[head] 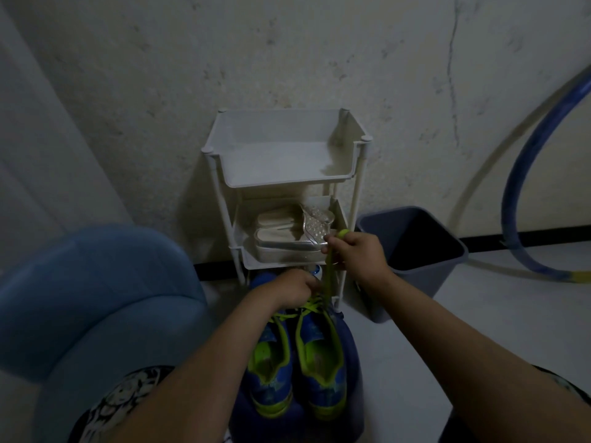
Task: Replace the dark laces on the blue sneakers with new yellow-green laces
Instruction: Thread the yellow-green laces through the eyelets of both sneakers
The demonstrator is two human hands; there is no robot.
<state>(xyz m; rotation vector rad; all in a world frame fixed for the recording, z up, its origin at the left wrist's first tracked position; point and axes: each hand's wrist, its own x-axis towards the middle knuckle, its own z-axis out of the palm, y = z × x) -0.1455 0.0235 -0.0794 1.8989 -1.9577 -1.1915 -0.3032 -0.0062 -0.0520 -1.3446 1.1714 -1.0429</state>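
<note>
Two blue sneakers with yellow-green lining stand side by side in front of me, the left sneaker and the right sneaker, toes pointing away. A yellow-green lace runs taut upward from the right sneaker's eyelets. My right hand pinches that lace high up, its end looped over the fingers. My left hand is curled down at the front eyelets, gripping the lacing there. Its fingertips are hidden.
A white tiered rack stands against the wall just beyond the sneakers, with pale shoes on its middle shelf. A dark bin sits right of it. A blue seat is at left, a blue hoop at right.
</note>
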